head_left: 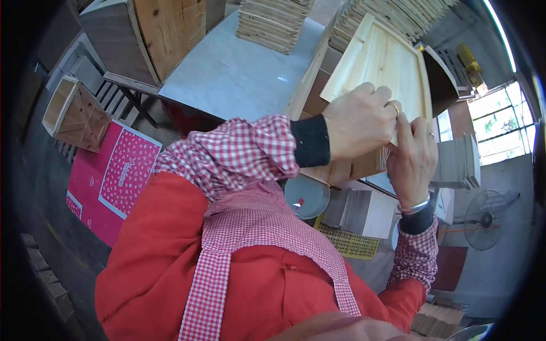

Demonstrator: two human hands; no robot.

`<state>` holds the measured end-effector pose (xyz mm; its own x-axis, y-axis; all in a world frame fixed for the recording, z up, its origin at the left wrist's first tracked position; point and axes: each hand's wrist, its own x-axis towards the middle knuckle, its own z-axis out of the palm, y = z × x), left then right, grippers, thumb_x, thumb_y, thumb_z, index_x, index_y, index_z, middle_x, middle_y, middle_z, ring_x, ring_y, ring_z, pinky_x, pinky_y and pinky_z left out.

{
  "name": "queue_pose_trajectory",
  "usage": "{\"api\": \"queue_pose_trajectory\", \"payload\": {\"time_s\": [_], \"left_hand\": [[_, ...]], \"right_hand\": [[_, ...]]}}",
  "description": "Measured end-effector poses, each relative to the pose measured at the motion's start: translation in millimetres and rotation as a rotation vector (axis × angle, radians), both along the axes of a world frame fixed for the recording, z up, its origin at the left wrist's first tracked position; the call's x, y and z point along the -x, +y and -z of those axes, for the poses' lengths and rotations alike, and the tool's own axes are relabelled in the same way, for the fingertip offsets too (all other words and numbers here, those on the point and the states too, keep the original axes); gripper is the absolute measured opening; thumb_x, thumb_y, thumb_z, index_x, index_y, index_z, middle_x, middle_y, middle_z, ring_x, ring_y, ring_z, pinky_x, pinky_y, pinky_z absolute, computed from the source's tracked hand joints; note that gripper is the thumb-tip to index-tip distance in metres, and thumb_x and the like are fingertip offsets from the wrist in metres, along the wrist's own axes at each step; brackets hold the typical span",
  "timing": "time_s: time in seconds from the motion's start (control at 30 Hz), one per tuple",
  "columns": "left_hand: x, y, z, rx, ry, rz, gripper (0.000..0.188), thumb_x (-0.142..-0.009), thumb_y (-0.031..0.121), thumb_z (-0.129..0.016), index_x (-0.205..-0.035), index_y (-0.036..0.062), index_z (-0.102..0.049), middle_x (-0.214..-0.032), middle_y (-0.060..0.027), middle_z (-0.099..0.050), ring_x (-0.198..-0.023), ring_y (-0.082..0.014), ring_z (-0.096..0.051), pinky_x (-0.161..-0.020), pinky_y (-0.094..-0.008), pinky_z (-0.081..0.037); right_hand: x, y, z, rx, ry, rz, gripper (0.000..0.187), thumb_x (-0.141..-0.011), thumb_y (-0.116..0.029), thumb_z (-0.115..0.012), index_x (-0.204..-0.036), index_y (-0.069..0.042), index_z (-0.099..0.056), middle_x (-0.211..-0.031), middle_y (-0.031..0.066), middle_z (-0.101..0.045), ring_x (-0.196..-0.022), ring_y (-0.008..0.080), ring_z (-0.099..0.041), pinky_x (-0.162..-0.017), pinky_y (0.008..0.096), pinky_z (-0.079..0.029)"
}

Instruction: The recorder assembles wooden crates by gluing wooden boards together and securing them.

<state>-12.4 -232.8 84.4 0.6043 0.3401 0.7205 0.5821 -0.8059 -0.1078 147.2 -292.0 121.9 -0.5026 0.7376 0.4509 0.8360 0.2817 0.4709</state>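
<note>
A pale framed wooden panel (389, 65) with a raised rim is tilted up in front of me. My left hand (361, 122) is closed at its near edge, fingers curled and a ring on one finger. Close beside it, my right hand (414, 156) is closed on the panel's near right corner, thumb and fingers pressed together. The two hands almost touch. What lies under the left fingers is hidden. Below them, wooden boards (341, 170) partly show behind my forearm.
A light-topped table (227, 68) carries stacked wooden pieces (273, 23) and a large wooden box (165, 34). A smaller box (79, 113) sits by a pink sheet (96, 187) at left. A round grey dish (307, 198), yellow crate (355, 245) and fan (486, 219) are near.
</note>
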Motion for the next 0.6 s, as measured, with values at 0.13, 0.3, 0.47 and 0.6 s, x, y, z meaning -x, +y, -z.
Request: {"api": "queue_pose_trajectory", "payload": {"time_s": [0.13, 0.3, 0.47, 0.6], "left_hand": [[15.2, -13.7, 11.2, 0.038, -0.095, 0.035, 0.041, -0.073, 0.021, -0.061, -0.110, 0.0035, -0.062, -0.093, -0.0027, -0.056, -0.093, -0.0179, -0.053, -0.075, -0.0293, -0.043], [86.5, -10.4, 59.0, 0.399, -0.558, 0.251, 0.066, -0.070, 0.018, -0.079, -0.130, 0.0045, -0.055, -0.102, -0.0068, -0.051, -0.097, -0.0198, -0.051, -0.086, -0.0318, -0.044], [107.0, 6.8, 111.9, 0.868, -0.724, 0.302, 0.066, -0.072, 0.013, -0.080, -0.132, 0.0070, -0.055, -0.106, -0.0054, -0.048, -0.101, -0.0177, -0.050, -0.094, -0.0308, -0.044], [97.4, 19.0, 132.9, 0.957, -0.766, 0.396, 0.062, -0.074, 0.012, -0.079, -0.132, 0.0096, -0.056, -0.106, -0.0032, -0.048, -0.102, -0.0155, -0.050, -0.096, -0.0288, -0.044]], "right_hand": [[-10.9, 10.4, 16.1, 0.079, 0.024, -0.011, 0.050, -0.068, 0.000, -0.058, -0.118, -0.004, -0.059, -0.082, 0.0105, -0.046, -0.077, 0.0281, -0.050, -0.071, 0.0376, -0.044], [-13.9, 11.7, 38.1, 0.178, 0.017, -0.018, 0.054, -0.066, 0.003, -0.057, -0.120, -0.004, -0.058, -0.081, 0.0097, -0.045, -0.076, 0.0274, -0.050, -0.069, 0.0378, -0.044], [-14.3, 15.7, 50.1, 0.192, 0.010, -0.063, 0.057, -0.064, 0.005, -0.057, -0.121, -0.004, -0.058, -0.081, 0.0091, -0.045, -0.075, 0.0264, -0.050, -0.068, 0.0374, -0.045], [-18.2, 26.9, 55.6, 0.183, 0.024, -0.071, 0.071, -0.059, 0.008, -0.058, -0.128, -0.008, -0.057, -0.083, 0.0097, -0.045, -0.073, 0.0266, -0.051, -0.067, 0.0376, -0.044]]}}
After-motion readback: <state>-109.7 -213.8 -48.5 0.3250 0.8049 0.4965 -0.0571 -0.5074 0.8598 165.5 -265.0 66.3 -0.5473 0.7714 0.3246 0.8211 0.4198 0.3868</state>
